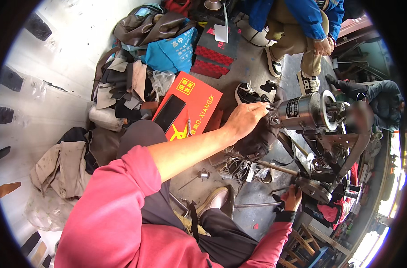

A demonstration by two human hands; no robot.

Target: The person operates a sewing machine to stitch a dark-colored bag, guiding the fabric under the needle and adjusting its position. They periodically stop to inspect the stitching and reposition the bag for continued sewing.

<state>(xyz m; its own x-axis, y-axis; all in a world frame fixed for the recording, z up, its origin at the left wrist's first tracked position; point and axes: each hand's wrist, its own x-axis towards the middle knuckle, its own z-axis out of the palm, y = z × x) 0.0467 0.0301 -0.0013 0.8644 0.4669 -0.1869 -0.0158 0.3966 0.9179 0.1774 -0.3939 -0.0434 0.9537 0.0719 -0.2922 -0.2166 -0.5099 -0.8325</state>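
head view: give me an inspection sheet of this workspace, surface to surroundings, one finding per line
surface: grey floor, stained and littered
job's things: metal machine with a cylindrical head; dark wheel lower down
clutter: blue bag, pile of scraps, red box with a black phone on top
hands: left hand at the machine's near end; right hand by the wheel; grips unclear
cables: dark tangle on the floor, possibly cords
surroundings: white wall, seated person in blue
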